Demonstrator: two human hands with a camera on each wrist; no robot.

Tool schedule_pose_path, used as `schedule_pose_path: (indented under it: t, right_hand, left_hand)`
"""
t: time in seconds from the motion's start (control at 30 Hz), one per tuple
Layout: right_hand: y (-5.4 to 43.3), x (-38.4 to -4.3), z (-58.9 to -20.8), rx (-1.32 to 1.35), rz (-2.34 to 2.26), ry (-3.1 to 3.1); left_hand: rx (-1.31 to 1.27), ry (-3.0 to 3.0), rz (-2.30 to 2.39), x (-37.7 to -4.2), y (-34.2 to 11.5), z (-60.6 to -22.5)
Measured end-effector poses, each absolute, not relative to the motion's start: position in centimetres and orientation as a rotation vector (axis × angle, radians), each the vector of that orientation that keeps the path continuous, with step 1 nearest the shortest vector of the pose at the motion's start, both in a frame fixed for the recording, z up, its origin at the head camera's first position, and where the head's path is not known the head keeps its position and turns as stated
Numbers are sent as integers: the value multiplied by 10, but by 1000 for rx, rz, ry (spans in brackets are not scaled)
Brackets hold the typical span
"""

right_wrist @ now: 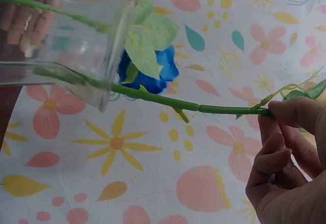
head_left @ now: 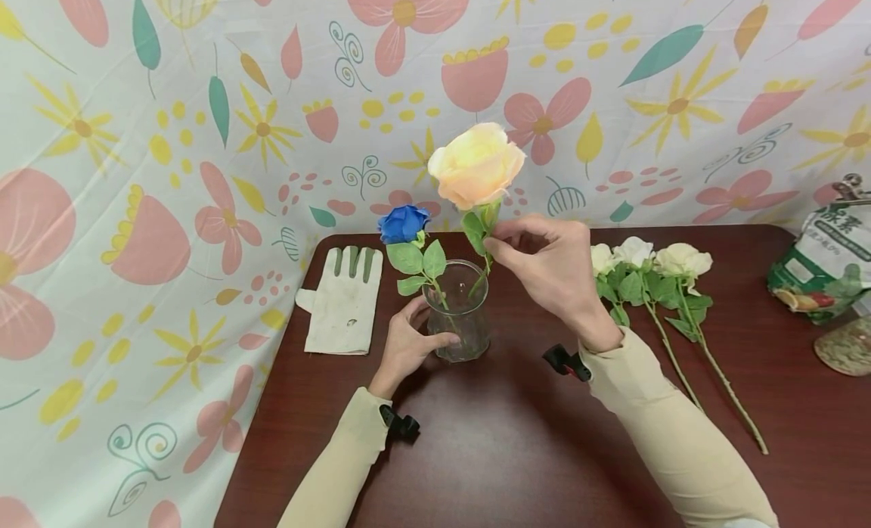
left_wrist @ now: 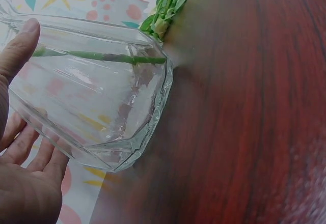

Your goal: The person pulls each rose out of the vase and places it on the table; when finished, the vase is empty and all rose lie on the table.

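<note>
My left hand grips the lower part of a clear glass vase, thumb on the near side and fingers around the left. In the left wrist view, the faceted glass vase shows a green stem inside. A blue rose stands in the vase, leaning left over the rim. Above the rim, my right hand pinches the stem of a pale peach rose between thumb and fingers. The right wrist view shows this rose's stem with its lower end inside the vase mouth.
Several cream-white roses lie on the dark wooden table to the right. A white work glove lies left of the vase. At the far right stand a printed bag and a jar. Patterned cloth hangs behind.
</note>
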State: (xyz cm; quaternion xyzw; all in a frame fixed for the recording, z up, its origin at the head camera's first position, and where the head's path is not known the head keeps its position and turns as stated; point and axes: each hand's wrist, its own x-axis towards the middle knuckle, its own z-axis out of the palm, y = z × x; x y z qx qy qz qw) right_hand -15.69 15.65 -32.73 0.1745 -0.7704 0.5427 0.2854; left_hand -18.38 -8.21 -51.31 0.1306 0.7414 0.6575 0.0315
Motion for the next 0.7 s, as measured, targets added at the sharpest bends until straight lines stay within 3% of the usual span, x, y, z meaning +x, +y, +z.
schedule_pose_path:
  t: [0.7]
  right_hand:
    - [178, -144, -306, 313, 1746, -1810]
  left_hand:
    - [412, 2305, 2025, -184, -82, -513]
